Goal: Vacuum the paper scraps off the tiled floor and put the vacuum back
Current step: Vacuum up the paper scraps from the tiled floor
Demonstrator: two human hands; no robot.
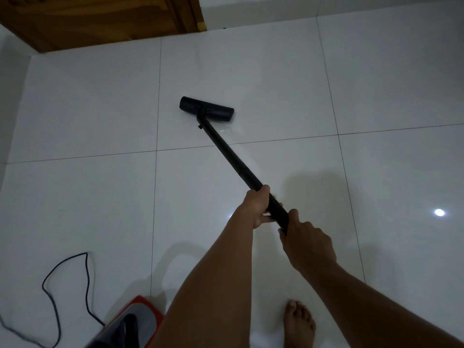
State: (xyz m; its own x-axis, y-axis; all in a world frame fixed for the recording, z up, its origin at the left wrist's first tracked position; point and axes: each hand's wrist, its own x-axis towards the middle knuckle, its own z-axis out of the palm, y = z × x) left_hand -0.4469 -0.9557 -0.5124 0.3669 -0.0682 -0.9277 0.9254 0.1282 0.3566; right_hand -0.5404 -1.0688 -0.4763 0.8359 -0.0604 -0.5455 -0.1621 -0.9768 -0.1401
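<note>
Both hands grip the black vacuum wand [226, 149], which slants up and left across the white tiled floor [95, 101]. My left hand [254, 205] is wrapped round the wand higher up. My right hand [305, 241] holds its near end just below. The flat black floor nozzle [206, 109] rests on a tile in the middle of the view. The vacuum's orange and grey body [133, 322] sits at the bottom left beside my left forearm. No paper scraps show on the tiles around the nozzle.
A black power cord [86, 280] loops over the floor at the lower left. A brown wooden door [100, 18] stands at the top left, white wall to its right. My bare foot [298, 322] is on the tile at bottom centre. A lamp reflection [439, 212] glints at right.
</note>
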